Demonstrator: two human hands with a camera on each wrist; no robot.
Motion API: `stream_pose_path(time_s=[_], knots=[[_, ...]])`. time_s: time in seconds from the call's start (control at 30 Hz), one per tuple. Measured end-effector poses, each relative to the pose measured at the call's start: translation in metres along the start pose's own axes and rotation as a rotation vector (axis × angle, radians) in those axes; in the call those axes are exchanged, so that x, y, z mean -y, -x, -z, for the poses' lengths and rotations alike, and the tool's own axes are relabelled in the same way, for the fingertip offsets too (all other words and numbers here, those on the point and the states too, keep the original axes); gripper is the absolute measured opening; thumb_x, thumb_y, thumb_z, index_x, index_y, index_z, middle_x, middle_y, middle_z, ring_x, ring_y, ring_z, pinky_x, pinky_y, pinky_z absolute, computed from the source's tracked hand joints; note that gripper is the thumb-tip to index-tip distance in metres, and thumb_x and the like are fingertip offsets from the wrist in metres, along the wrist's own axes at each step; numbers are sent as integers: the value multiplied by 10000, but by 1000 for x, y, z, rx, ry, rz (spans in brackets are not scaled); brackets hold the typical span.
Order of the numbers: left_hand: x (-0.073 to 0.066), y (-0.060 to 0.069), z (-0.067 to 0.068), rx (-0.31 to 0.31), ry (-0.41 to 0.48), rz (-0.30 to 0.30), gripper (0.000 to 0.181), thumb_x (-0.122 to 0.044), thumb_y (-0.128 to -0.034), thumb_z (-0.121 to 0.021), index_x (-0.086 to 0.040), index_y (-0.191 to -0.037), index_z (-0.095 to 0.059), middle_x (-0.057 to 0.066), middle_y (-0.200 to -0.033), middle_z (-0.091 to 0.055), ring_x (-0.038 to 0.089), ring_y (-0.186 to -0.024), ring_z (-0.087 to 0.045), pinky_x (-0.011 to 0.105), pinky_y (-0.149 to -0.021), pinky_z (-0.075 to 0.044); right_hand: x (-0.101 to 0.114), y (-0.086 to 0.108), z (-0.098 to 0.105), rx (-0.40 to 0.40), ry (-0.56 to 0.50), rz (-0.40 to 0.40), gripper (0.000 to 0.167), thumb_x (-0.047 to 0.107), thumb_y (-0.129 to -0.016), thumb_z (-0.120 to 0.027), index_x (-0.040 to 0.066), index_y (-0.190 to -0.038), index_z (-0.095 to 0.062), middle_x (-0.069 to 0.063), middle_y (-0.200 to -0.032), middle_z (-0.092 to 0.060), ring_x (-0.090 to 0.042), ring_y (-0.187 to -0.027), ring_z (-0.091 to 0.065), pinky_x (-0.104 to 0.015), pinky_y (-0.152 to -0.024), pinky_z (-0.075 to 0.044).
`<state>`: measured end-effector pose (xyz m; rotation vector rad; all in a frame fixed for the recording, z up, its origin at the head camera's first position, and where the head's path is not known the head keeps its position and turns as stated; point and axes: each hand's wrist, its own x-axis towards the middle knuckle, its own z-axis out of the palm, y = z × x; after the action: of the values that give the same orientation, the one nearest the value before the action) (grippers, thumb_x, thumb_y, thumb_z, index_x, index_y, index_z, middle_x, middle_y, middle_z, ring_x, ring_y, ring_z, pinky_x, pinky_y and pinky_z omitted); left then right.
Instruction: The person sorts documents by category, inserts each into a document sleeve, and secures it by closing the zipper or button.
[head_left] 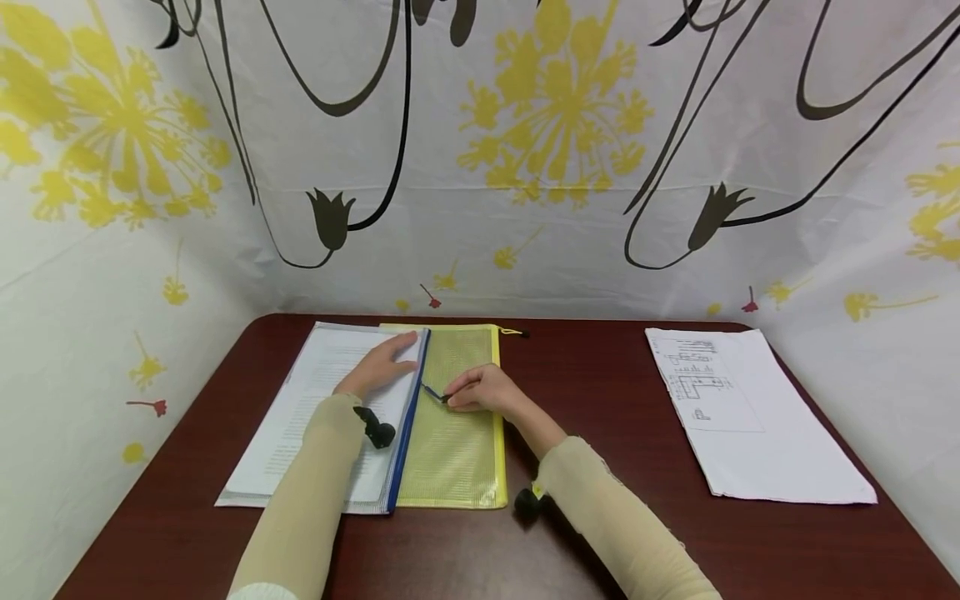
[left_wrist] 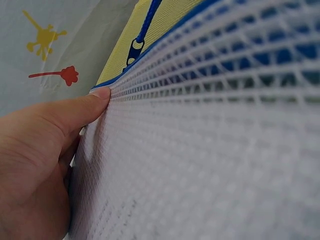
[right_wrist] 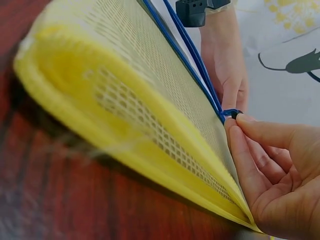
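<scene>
From where I stand, the papers [head_left: 281, 425] beneath the left hand [head_left: 377, 364] look tucked inside the clear mesh pouch [left_wrist: 210, 150], so I'd count that part as done. What seems left is the blue zip [head_left: 407, 433]: its edges appear to stand apart on the near side of the right hand [head_left: 480, 390], white showing between them, so I'd judge a good length of it open, though I can't tell which way it is being worked. The left hand rests on the pouch's far end, index finger stretched out and thumb set apart, the thumb's tip against the blue edge; how its other fingers lie I can't make out. The pouch spreads from under those fingers towards the person, lying flat, its fine white grid letting lines of print show through. Just past the left thumb, the right thumb and index finger pinch the dark end of the zip pull [head_left: 432, 392], a short blue cord. Below those fingertips lies a yellow pouch [head_left: 457, 475], partly covered by the clear one. Well to the right of both hands' fingers lie white sheets [head_left: 772, 442] with line drawings on top.
</scene>
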<state>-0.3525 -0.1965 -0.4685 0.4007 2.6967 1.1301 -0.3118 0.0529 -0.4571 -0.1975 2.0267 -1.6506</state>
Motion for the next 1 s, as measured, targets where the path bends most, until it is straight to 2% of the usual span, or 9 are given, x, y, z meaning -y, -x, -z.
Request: stream_pose_path(time_s=[0.2,0.53,1.0], knots=[[-3,0,2,-8,-28,-25,628,-224,-1016,-574,-87,-1565,-301,139,-1644,-263,360,-1530,-213,530,-1266,-147,4,6,-1,17,3,12,160,9,-885,-717,-26,-1039,-744,-133,-1003,-761,-165,-833,-756,-338,-806,-632],[-9,2,4,2,-16,-2,628,-213,-1019,-567,-101,-1571,-289,120,-1652,-248,348,-1538,-196,524,-1270,-134,2,12,-3,47,16,21,162,5,-882,-718,-35,-1037,-744,-131,-992,-764,-166,-834,-754,-348,-820,-630],[-3,0,0,-5,-47,2,629,-249,-1019,-568,-113,-1570,-297,122,-1649,-258,351,-1534,-207,527,-1268,-141,-2,22,-8,107,63,22,161,20,-875,-731,-31,-1027,-750,-136,-963,-774,-177,-848,-755,-352,-815,-632]])
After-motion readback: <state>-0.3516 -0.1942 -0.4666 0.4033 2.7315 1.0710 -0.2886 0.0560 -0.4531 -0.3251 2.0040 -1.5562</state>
